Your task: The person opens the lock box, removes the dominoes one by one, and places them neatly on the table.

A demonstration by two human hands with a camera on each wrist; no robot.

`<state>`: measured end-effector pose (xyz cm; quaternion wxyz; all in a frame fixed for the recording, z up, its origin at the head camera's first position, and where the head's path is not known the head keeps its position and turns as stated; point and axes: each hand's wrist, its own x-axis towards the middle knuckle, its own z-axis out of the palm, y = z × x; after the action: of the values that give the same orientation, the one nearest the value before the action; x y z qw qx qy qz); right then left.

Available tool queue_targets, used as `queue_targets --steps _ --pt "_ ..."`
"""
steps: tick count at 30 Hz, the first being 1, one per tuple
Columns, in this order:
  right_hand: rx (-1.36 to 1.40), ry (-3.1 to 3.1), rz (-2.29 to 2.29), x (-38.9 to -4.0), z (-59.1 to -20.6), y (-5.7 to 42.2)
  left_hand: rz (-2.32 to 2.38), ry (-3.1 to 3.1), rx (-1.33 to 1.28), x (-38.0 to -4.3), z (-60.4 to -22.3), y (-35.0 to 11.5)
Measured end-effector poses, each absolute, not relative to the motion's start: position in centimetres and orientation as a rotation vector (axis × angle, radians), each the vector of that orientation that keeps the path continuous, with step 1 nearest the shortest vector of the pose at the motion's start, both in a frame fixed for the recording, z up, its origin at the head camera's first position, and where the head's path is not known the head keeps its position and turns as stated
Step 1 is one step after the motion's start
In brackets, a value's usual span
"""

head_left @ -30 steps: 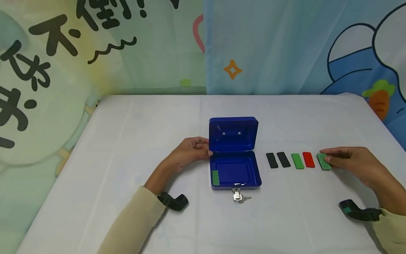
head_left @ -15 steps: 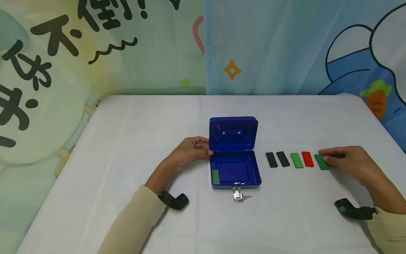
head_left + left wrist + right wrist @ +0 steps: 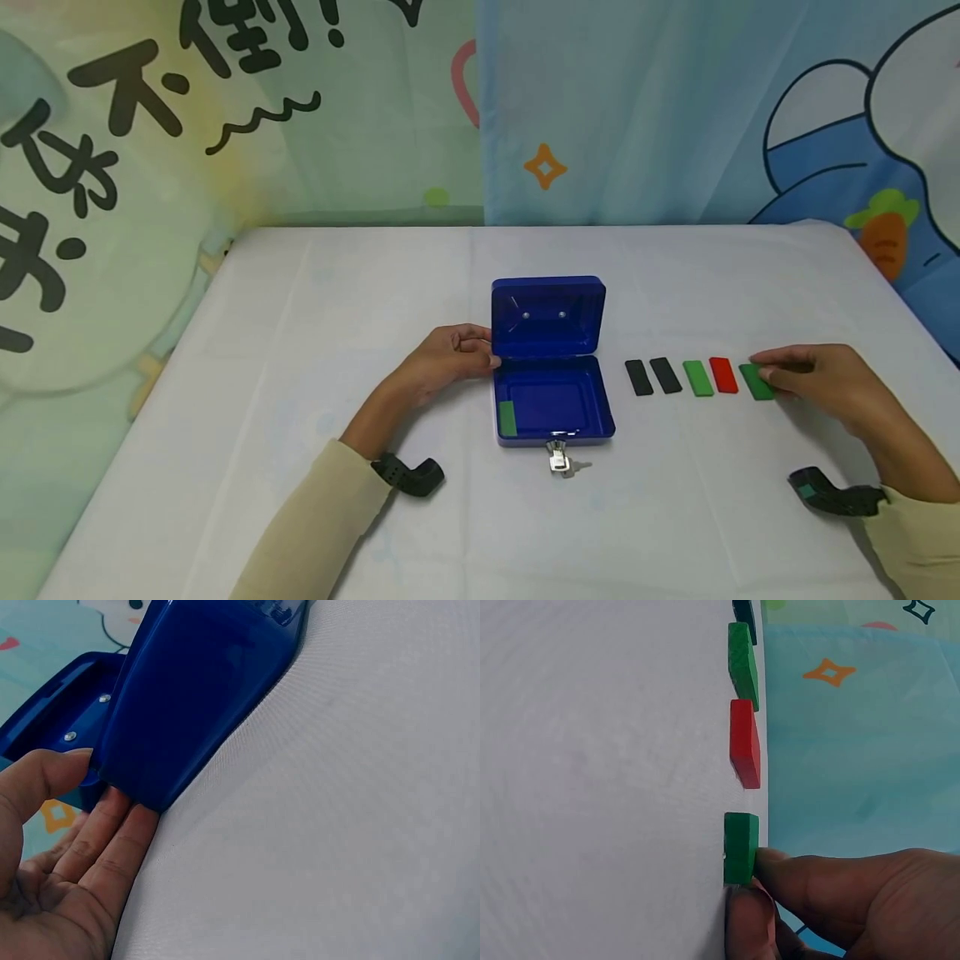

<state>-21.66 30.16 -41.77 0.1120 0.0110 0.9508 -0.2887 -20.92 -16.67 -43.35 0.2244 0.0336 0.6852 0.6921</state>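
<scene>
A blue metal cash box (image 3: 555, 392) stands on the table with its lid (image 3: 546, 333) raised. Inside, a green piece (image 3: 507, 419) lies at the left side. My left hand (image 3: 450, 358) holds the box at its left hinge corner; in the left wrist view the thumb is over the edge and the fingers lie behind the box. Right of the box, my right hand (image 3: 836, 379) pinches a green block (image 3: 739, 847) between thumb and fingers. This block is at the right end of a row, beside a red block (image 3: 723, 376).
Farther left in the row are another green block (image 3: 698, 378) and two black blocks (image 3: 639, 378). A silver latch (image 3: 558, 457) with a key (image 3: 580, 467) hangs at the box front. Behind the white-covered table (image 3: 360, 275) hang printed curtains (image 3: 637, 100).
My right hand has shifted slightly left with the green block, closer to the red block, and the block sits lower and flatter. My left hand keeps its place on the box.
</scene>
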Motion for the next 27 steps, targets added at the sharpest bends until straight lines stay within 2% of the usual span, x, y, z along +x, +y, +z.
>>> queue_targets --steps 21,27 --pt "0.040 2.850 -0.878 -21.2 -41.8 29.5 1.932 1.861 0.114 -20.9 -43.3 -16.9" --pt "0.137 2.868 -0.912 -20.8 -41.6 29.1 1.930 1.863 0.138 -20.8 -43.3 -16.9"
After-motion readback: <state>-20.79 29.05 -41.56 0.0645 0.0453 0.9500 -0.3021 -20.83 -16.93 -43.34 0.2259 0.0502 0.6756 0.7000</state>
